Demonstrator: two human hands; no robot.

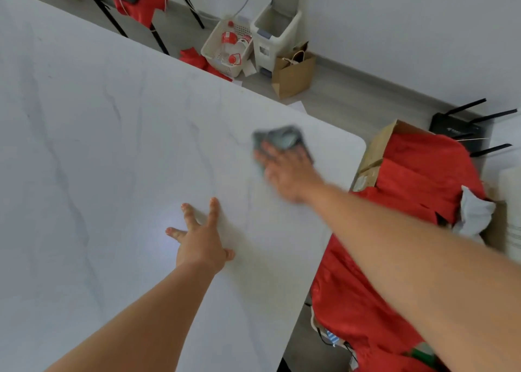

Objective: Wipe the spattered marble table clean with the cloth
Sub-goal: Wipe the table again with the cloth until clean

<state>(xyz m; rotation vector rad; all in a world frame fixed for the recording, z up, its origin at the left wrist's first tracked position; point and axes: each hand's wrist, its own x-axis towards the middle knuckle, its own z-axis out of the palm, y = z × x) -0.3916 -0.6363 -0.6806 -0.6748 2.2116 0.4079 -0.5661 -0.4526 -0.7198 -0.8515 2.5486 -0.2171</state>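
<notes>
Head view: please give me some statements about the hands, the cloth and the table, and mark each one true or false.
1. The right hand presses the cloth on the table. True.
2. The left hand holds a second cloth. False: it rests on the table with fingers spread and holds nothing.
3. The cloth lies near the table's far right corner. True.
4. The cloth is red. False: it is grey.
5. A bottle stands on the table. False: none is seen there.
</notes>
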